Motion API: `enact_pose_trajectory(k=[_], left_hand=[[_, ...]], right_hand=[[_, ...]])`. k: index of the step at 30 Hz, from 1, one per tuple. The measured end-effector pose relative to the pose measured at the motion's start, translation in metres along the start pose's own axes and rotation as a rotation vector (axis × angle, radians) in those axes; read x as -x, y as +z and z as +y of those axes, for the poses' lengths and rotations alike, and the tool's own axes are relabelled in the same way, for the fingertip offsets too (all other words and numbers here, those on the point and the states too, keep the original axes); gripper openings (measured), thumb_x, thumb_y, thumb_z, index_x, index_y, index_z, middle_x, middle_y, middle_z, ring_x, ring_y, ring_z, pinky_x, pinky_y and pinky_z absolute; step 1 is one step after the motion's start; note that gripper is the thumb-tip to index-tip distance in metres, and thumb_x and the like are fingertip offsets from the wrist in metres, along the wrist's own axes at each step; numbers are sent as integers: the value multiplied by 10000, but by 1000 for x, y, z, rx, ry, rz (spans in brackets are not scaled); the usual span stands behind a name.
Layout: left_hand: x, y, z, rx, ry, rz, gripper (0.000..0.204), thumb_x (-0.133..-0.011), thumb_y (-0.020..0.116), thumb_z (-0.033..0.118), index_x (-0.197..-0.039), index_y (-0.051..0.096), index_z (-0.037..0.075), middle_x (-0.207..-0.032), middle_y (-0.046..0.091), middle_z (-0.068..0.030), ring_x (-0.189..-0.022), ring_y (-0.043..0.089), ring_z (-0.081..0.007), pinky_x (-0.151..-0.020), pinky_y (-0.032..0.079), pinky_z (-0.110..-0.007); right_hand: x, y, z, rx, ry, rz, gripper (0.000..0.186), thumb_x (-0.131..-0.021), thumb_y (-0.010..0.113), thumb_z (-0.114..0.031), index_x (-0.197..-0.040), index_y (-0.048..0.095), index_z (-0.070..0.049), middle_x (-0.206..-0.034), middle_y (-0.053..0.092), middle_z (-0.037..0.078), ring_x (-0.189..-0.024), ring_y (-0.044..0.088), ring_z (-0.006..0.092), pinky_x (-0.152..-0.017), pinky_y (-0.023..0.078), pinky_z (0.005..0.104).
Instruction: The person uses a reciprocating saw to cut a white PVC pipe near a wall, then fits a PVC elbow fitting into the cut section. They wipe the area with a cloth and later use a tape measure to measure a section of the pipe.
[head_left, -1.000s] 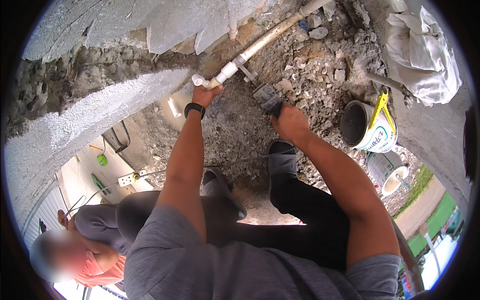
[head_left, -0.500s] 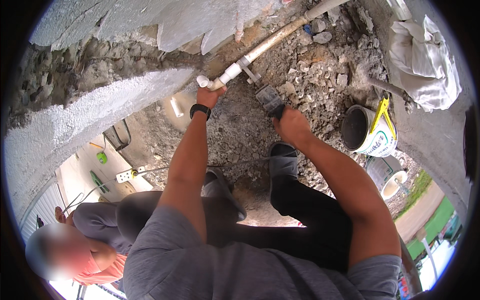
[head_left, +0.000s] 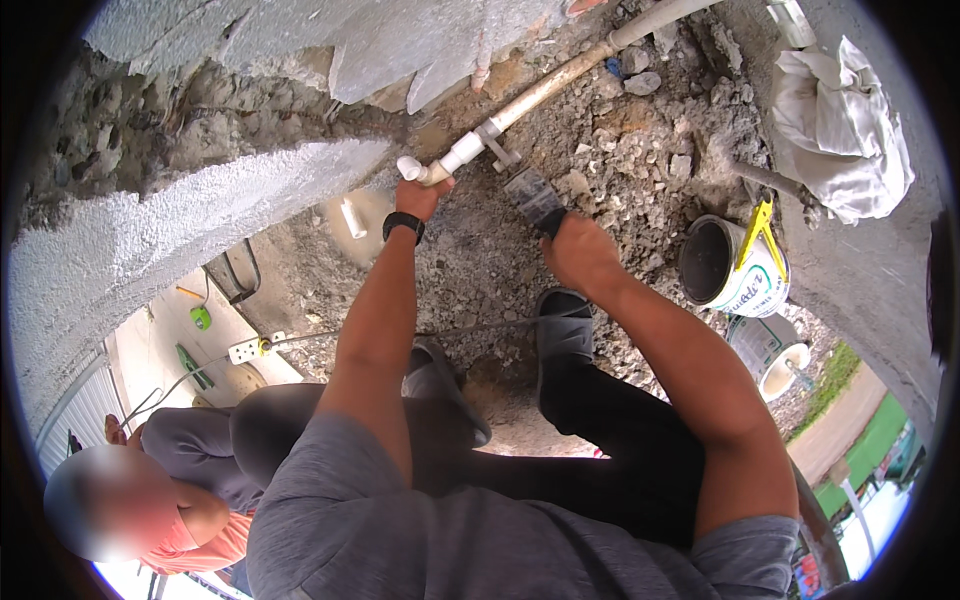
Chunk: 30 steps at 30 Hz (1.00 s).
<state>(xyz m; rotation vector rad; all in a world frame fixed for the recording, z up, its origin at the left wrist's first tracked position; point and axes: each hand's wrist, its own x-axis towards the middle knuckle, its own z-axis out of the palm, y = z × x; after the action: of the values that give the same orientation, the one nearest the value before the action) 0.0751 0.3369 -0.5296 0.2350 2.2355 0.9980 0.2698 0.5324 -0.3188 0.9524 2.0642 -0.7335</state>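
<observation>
My left hand (head_left: 425, 197) is closed around the white pipe's elbow end (head_left: 430, 172), just below a white coupling (head_left: 462, 150). The long, stained pipe (head_left: 550, 82) runs diagonally toward the upper right. My right hand (head_left: 582, 250) grips the black handle of a grey, boxy tool (head_left: 530, 192). Its metal plate and fitting (head_left: 500, 150) reach up to the pipe beside the coupling; whether the pipe passes through it or only rests against it, I cannot tell. A short white pipe piece (head_left: 353, 218) lies left of my left wrist.
Chipped concrete (head_left: 300, 70) borders the rubble trench. Two pails (head_left: 705, 260), one with a yellow tool on its rim, and a white sack (head_left: 830, 120) are right. A cable with a power strip (head_left: 250, 350) crosses near my feet. Another person (head_left: 200, 540) is at lower left.
My hands, the tool and the pipe stay in almost the same places. The other person's head has moved slightly to the left.
</observation>
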Motion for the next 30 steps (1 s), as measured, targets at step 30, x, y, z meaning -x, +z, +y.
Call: enact_pose_trajectory(k=[30], left_hand=[[-5,6,-6,84,-57,-4,574,-735,918,329,-1165,704,14,-1086,740,-117,-1001,705,-260,-866,533,-388]], right_hand=[[-10,8,11,-20,-18,6,350,-863,656,-151,-1089,616,113,-1060,699,310,-1018,701,442,-875,590,466]])
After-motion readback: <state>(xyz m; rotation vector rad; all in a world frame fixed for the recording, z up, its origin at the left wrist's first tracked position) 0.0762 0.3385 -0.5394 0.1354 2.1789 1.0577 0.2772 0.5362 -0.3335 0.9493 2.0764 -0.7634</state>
